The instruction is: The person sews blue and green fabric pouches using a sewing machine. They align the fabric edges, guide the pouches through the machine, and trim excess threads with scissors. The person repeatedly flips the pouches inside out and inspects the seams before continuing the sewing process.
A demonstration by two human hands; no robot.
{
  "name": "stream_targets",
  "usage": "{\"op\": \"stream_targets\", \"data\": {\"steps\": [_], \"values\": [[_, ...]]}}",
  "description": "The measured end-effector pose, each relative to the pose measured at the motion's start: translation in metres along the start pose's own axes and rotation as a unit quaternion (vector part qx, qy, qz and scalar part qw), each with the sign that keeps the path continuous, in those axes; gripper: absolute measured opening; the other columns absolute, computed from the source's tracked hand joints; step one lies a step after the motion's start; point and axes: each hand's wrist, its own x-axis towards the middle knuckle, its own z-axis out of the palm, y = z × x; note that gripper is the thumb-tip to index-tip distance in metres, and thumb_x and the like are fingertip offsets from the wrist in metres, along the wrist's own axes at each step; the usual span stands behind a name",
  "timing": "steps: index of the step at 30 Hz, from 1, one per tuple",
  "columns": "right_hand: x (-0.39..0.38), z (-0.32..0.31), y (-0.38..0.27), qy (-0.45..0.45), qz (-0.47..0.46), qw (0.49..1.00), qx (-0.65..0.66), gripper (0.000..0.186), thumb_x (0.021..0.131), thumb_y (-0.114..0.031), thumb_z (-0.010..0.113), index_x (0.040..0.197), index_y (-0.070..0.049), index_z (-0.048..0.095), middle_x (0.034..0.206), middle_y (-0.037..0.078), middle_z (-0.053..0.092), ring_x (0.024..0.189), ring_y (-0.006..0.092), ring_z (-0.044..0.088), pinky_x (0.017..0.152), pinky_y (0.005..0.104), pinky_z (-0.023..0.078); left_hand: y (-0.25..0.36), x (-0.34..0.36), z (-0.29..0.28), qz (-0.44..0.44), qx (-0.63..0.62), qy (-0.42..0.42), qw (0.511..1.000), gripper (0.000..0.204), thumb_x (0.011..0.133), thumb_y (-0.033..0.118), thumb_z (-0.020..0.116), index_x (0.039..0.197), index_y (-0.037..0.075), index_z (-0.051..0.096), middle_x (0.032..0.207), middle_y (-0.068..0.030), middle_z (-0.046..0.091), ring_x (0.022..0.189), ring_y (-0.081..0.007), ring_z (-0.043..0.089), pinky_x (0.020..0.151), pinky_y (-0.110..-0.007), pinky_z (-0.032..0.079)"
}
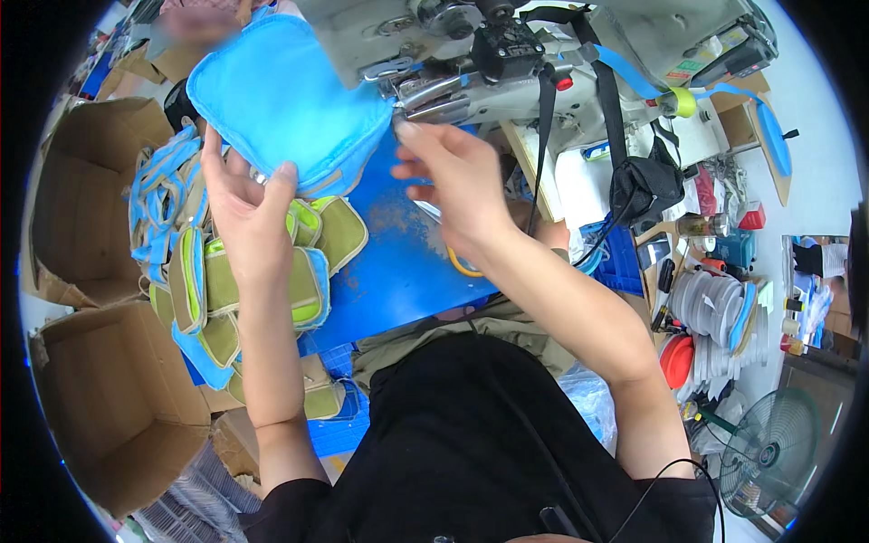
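Fabric [290, 95] held by left hand [249, 204], right hand [457, 181] near sewing machine [362, 36]

Sewing machine [579, 118] stood at the far side of the table [407, 253]. Fabric panel [290, 100] sat at its left end, left hand [244, 195] at the near edge, right hand [462, 185] just right. Sewn pieces [309, 290] lay piled left; cardboard boxes [118, 398] stood farther left, fan [769, 452] far right.
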Motion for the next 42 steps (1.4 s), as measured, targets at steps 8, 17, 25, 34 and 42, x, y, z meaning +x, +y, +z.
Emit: {"op": "stream_targets", "data": {"steps": [8, 17, 25, 34, 42], "values": [[-0.003, -0.148, -0.195, 0.206, -0.577, 0.761, -0.213, 0.030, 0.095, -0.011, 0.068, 0.123, 0.003, 0.066, 0.121, 0.014, 0.068, 0.109, 0.0164, 0.062, 0.096, 0.0323, 0.048, -0.015, -0.013, -0.008, -0.079, -0.127, -0.006, 0.989, 0.055, 0.092, 0.001, 0.070, 0.140, -0.005, 0.046, 0.133, -0.0140, 0.062, 0.121, -0.0193, 0.060, 0.103, -0.036, 0.047], [0.147, -0.316, -0.452, 0.250, -0.273, 0.849, -0.377, 0.043, 0.096, -0.030, 0.071, 0.124, 0.002, 0.066, 0.113, 0.010, 0.072, 0.103, 0.0162, 0.065, 0.095, 0.0321, 0.049, -0.033, -0.019, 0.010, -0.102, -0.201, -0.014, 0.974, 0.045, 0.092, 0.004, 0.072, 0.133, -0.003, 0.056, 0.124, -0.0106, 0.066, 0.114, -0.0174, 0.063, 0.101, -0.036, 0.048], [0.160, -0.350, -0.397, 0.245, -0.382, 0.872, -0.182, 0.039, 0.102, -0.033, 0.062, 0.115, 0.002, 0.068, 0.108, 0.012, 0.073, 0.100, 0.0213, 0.069, 0.094, 0.0351, 0.052, -0.068, -0.092, -0.050, -0.075, -0.112, 0.098, 0.986, 0.033, 0.089, -0.003, 0.072, 0.120, 0.000, 0.063, 0.117, -0.0083, 0.070, 0.107, -0.0153, 0.066, 0.098, -0.034, 0.049], [0.013, -0.236, -0.063, 0.222, -0.443, 0.660, -0.564, 0.024, 0.094, -0.017, 0.066, 0.112, -0.001, 0.067, 0.109, 0.011, 0.068, 0.100, 0.0264, 0.064, 0.084, 0.0391, 0.050, -0.064, -0.146, -0.073, -0.105, -0.098, 0.103, 0.984, 0.039, 0.090, 0.002, 0.071, 0.127, 0.000, 0.059, 0.127, -0.0104, 0.066, 0.117, -0.0195, 0.062, 0.108, -0.040, 0.044], [-0.032, -0.169, 0.116, -0.134, -0.105, 0.738, -0.653, 0.083, 0.074, -0.020, 0.089, 0.144, -0.008, 0.045, 0.112, 0.018, 0.062, 0.104, 0.0368, 0.064, 0.088, 0.0450, 0.054, -0.049, -0.137, -0.062, -0.146, -0.180, 0.109, 0.967, 0.044, 0.092, 0.007, 0.068, 0.134, 0.000, 0.056, 0.132, -0.0131, 0.065, 0.123, -0.0253, 0.062, 0.109, -0.046, 0.046]]}}
